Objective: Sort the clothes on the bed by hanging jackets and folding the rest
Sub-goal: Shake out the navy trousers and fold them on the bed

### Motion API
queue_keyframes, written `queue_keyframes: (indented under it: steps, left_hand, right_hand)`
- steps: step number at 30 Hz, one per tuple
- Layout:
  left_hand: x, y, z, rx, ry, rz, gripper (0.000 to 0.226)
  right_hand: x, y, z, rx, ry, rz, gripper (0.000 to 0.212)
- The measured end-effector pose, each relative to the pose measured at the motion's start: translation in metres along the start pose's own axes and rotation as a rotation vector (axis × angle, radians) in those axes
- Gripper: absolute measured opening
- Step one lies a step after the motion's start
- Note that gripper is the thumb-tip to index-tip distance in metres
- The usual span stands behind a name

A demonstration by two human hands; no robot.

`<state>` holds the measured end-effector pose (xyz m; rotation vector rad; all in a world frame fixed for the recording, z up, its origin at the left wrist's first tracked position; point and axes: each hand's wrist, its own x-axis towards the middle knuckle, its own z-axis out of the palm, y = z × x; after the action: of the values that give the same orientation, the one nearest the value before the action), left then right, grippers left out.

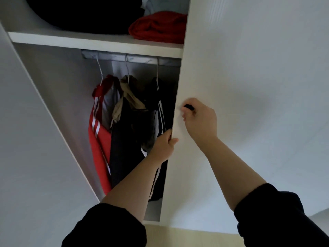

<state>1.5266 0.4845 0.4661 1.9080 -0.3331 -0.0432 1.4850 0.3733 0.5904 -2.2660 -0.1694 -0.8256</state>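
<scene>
Sleeves of dark cloth, the left sleeve (106, 227) and the right sleeve (277, 211), sit nearest the camera, with both bare forearms reaching up to a white wardrobe door (249, 77). The left hand (164, 145) grips the door's free edge, thumb on the front face and fingers curled out of sight behind it. The right hand (199, 118) is higher up, its fingers pinching a small black knob (189, 107) near that same edge.

The task's things hang just past the door: a black striped jacket (160, 111) right beside the door edge, a dark jacket with a tan hood (124, 139) in the middle, and a red striped jacket (97, 139) on the left. All three are on wire hangers hooked over the rail (128, 57). Above, the shelf (89, 41) carries a folded red garment (158, 27) and a black pile (85, 15). The bed is not in view.

Whether the door is about to open or shut cannot be told. If it shuts, the likeliest trouble is the left fingers, wrapped round the edge and liable to be nipped against the frame. The black striped jacket is also close enough to be caught in the gap, which would crease it or tug its hanger off the rail. Letting go of the edge first would likely avoid the nip.
</scene>
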Motion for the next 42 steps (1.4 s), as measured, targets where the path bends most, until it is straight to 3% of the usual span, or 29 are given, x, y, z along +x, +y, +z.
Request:
queue_keyframes:
  steps: [5,9,11,16,21,25,27,29,31,34,39,42]
  left_hand:
    - [-0.012,0.01,-0.005,0.102,0.031,-0.143,0.028]
    - [-0.035,0.013,-0.027,0.109,0.114,-0.228,0.032]
    - [-0.063,0.01,-0.043,0.143,0.179,-0.226,0.027]
    - [-0.155,-0.014,-0.098,0.042,0.379,-0.399,0.016]
    - [-0.267,-0.018,-0.182,0.075,0.636,-0.462,0.021]
    - [-0.38,-0.022,-0.246,0.386,1.045,-0.487,0.02]
    - [-0.426,-0.024,-0.274,0.517,1.288,-0.418,0.013]
    - [-0.454,-0.028,-0.301,0.527,1.41,-0.342,0.022]
    - [-0.46,-0.029,-0.321,0.392,1.298,-0.32,0.042]
    - [-0.445,-0.017,-0.328,0.142,0.865,-0.275,0.051]
    - [-0.439,-0.01,-0.335,-0.173,0.748,-0.382,0.045]
    - [-0.434,0.0,-0.336,-0.251,0.538,-0.468,0.045]
  right_hand:
    - [-0.01,0.01,0.005,0.008,-0.009,-0.038,0.015]
    - [-0.036,0.019,0.016,0.11,-0.148,-0.012,0.072]
    - [-0.057,0.018,0.026,0.147,-0.255,0.04,0.08]
    - [-0.109,-0.029,0.064,0.26,-0.464,0.179,0.048]
    - [-0.131,-0.125,0.099,0.292,-0.578,-0.002,0.029]
    - [-0.163,-0.224,0.128,0.392,-0.6,-0.144,0.024]
    - [-0.183,-0.274,0.141,0.466,-0.653,-0.188,0.025]
    - [-0.201,-0.317,0.149,0.489,-0.714,-0.217,0.028]
    - [-0.212,-0.351,0.154,0.525,-0.734,-0.216,0.026]
    - [-0.218,-0.386,0.154,0.583,-0.672,-0.195,0.029]
    - [-0.219,-0.399,0.151,0.533,-0.515,-0.156,0.049]
    - [-0.22,-0.389,0.14,0.486,-0.367,-0.123,0.069]
